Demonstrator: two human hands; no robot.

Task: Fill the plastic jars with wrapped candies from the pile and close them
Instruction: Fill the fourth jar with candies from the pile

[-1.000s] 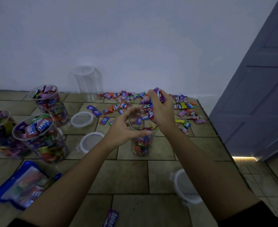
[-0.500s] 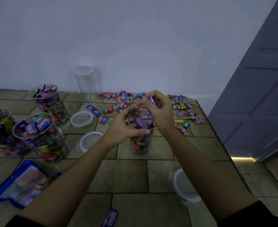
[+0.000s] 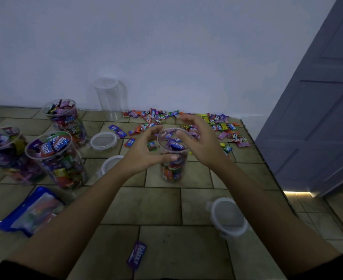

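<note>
Clear plastic jar (image 3: pixel 173 168) stands upright mid tiled floor (image 3: pixel 162 207), just in front of the pile of wrapped candies (image 3: pixel 158 118). It is partly filled; level looks short of the rim.

Left hand (image 3: pixel 144 152): grip curled round the jar near the top, thumb across the front wall. Right hand (image 3: pixel 203 142): grip spread and relaxed by the jar mouth, nothing seen in it.

Done, approx: three other clear jars (image 3: pixel 62 118) (image 3: pixel 57 160) (image 3: pixel 3 152) at left, heaped w/ candy. None capped yet.

Left to do: top up this jar, then fill the empty clear jar (image 3: pixel 109 98) by the wall. Then close all five, but only three round clear lids (image 3: pixel 103 140) (image 3: pixel 111 164) (image 3: pixel 229 218) show on the floor, others not seen. Plenty of candy still in the pile.

Misc: blue plastic bag (image 3: pixel 31 211) at near left, one stray purple wrapped candy (image 3: pixel 136 254) close to the person.
</note>
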